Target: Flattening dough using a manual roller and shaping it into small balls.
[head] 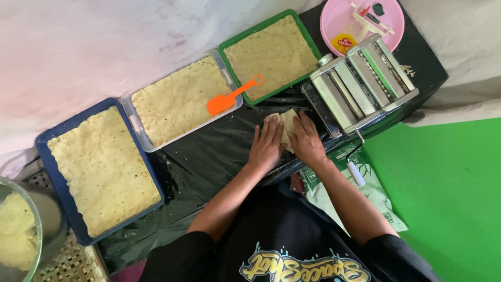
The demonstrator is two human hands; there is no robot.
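Both hands [267, 142] [307, 140] press dough sheet [286, 121], seemingly touching roller machine [360, 86]

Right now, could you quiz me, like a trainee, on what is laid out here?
1. True or false: both hands, left hand and right hand, press flat on the pale dough sheet.
2. Which tray bears the orange plastic spatula: A blue, B clear, C green?
3. What stands just beyond the right hand?

Key: 1 true. 2 B, the clear plastic tray. 3 The silver metal roller machine.
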